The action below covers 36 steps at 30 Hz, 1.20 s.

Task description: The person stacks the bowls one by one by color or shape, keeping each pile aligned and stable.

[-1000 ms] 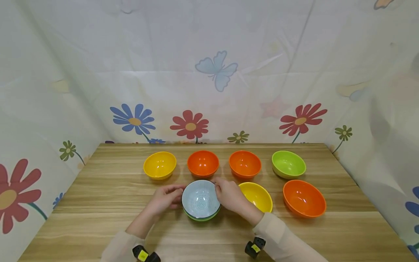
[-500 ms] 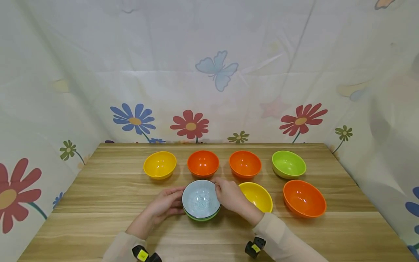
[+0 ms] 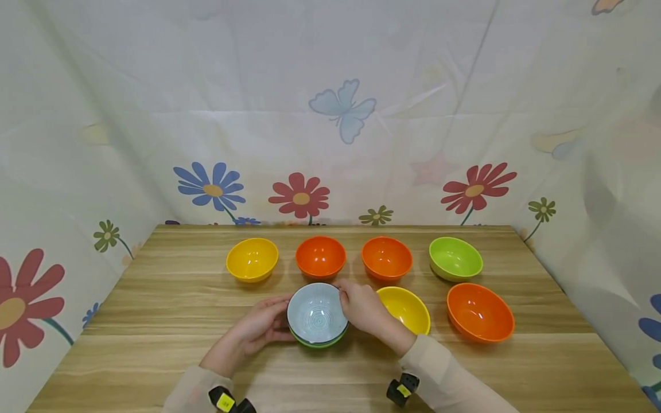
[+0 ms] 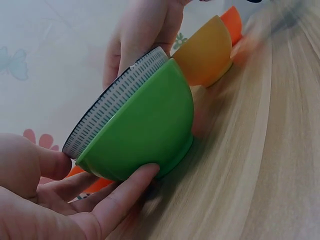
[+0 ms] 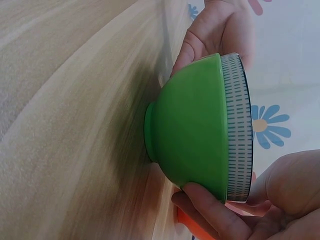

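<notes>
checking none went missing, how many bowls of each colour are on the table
orange bowls: 3
yellow bowls: 2
green bowls: 2, one nested under the patterned one
blue-grey patterned bowl: 1
total: 8

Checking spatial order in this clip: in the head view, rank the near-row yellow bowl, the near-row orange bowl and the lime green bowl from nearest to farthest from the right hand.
1. Near-row yellow bowl, just right of the right hand.
2. Near-row orange bowl, further right.
3. Lime green bowl, back row, far right.
</notes>
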Each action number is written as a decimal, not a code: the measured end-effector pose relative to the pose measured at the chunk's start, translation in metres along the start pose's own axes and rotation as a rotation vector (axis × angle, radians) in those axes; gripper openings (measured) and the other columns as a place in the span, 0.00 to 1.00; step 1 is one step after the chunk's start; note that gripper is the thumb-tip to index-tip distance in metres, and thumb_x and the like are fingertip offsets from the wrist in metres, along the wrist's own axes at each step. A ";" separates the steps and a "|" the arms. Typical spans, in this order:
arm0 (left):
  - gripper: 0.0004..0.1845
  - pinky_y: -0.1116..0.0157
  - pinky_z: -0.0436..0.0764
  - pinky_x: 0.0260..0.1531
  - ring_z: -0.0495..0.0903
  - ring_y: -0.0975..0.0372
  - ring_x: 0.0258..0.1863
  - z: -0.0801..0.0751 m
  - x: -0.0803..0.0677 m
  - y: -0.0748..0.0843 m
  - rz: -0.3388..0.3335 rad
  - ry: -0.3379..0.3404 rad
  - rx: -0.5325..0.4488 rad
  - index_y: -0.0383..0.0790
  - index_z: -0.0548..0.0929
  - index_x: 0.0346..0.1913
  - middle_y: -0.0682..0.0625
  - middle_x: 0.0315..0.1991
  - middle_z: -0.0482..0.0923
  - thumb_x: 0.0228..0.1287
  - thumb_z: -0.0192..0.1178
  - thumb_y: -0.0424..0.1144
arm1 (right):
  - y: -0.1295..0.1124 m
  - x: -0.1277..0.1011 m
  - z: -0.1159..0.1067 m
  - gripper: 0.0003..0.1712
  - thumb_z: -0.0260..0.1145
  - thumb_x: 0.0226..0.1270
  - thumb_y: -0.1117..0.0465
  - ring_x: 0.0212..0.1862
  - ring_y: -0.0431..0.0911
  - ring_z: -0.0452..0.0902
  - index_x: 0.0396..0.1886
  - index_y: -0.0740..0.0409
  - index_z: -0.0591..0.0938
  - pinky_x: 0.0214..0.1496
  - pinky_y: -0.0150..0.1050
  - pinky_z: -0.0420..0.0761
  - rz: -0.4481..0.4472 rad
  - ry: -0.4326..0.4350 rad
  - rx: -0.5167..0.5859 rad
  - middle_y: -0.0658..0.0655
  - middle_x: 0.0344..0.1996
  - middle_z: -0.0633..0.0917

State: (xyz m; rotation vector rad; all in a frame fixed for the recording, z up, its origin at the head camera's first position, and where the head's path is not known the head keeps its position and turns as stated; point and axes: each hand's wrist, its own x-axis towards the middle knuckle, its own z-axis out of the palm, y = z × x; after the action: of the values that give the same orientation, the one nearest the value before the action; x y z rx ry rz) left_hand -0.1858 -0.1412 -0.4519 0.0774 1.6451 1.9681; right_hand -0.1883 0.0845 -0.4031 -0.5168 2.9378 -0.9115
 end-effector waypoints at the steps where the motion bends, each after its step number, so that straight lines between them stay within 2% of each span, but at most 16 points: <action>1: 0.25 0.48 0.78 0.46 0.77 0.55 0.47 0.000 0.000 0.000 -0.002 -0.003 0.000 0.33 0.58 0.68 0.37 0.58 0.70 0.72 0.42 0.40 | 0.000 0.000 0.000 0.12 0.56 0.64 0.68 0.23 0.41 0.71 0.46 0.63 0.79 0.23 0.26 0.74 -0.011 0.011 -0.009 0.58 0.34 0.84; 6: 0.25 0.48 0.78 0.46 0.77 0.56 0.47 0.001 -0.001 0.002 -0.009 -0.012 -0.004 0.32 0.57 0.68 0.37 0.58 0.70 0.73 0.40 0.39 | 0.001 0.000 0.000 0.11 0.56 0.63 0.70 0.23 0.42 0.71 0.43 0.64 0.80 0.22 0.28 0.73 -0.041 0.044 -0.037 0.58 0.33 0.84; 15: 0.25 0.48 0.78 0.46 0.77 0.56 0.48 0.001 -0.001 0.002 -0.014 -0.016 -0.012 0.33 0.58 0.68 0.37 0.60 0.68 0.73 0.41 0.39 | 0.001 0.001 -0.001 0.12 0.56 0.64 0.69 0.22 0.42 0.70 0.45 0.64 0.80 0.20 0.27 0.71 -0.027 0.017 -0.022 0.58 0.33 0.84; 22: 0.25 0.48 0.78 0.46 0.76 0.55 0.49 0.001 -0.001 0.002 -0.018 -0.020 -0.016 0.33 0.58 0.68 0.37 0.61 0.67 0.73 0.42 0.41 | 0.000 0.001 -0.003 0.14 0.55 0.66 0.67 0.24 0.41 0.72 0.49 0.63 0.80 0.24 0.27 0.74 0.002 -0.018 -0.003 0.58 0.38 0.84; 26: 0.25 0.48 0.78 0.46 0.76 0.55 0.49 0.001 -0.002 0.003 -0.019 -0.024 -0.019 0.33 0.58 0.68 0.37 0.60 0.68 0.73 0.41 0.40 | 0.000 0.000 -0.006 0.15 0.55 0.66 0.67 0.18 0.40 0.67 0.50 0.63 0.79 0.18 0.27 0.68 0.014 -0.019 0.008 0.55 0.29 0.82; 29: 0.25 0.48 0.78 0.47 0.76 0.55 0.49 0.001 -0.002 0.003 -0.020 -0.024 -0.020 0.33 0.58 0.68 0.37 0.60 0.68 0.73 0.41 0.40 | 0.000 -0.003 -0.010 0.16 0.55 0.66 0.66 0.15 0.40 0.64 0.51 0.63 0.79 0.16 0.26 0.64 0.017 -0.023 0.019 0.52 0.21 0.77; 36: 0.25 0.48 0.78 0.47 0.75 0.55 0.50 0.001 -0.002 0.003 -0.021 -0.020 -0.020 0.33 0.58 0.68 0.36 0.62 0.66 0.73 0.42 0.41 | -0.003 -0.011 -0.022 0.16 0.55 0.67 0.65 0.12 0.39 0.63 0.53 0.60 0.78 0.13 0.24 0.64 0.015 -0.040 0.109 0.49 0.13 0.71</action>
State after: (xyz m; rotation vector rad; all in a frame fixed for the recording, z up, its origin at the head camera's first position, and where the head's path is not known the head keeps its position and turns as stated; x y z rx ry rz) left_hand -0.1849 -0.1414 -0.4479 0.0716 1.6065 1.9616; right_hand -0.1793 0.0976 -0.3843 -0.5014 2.8328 -1.0400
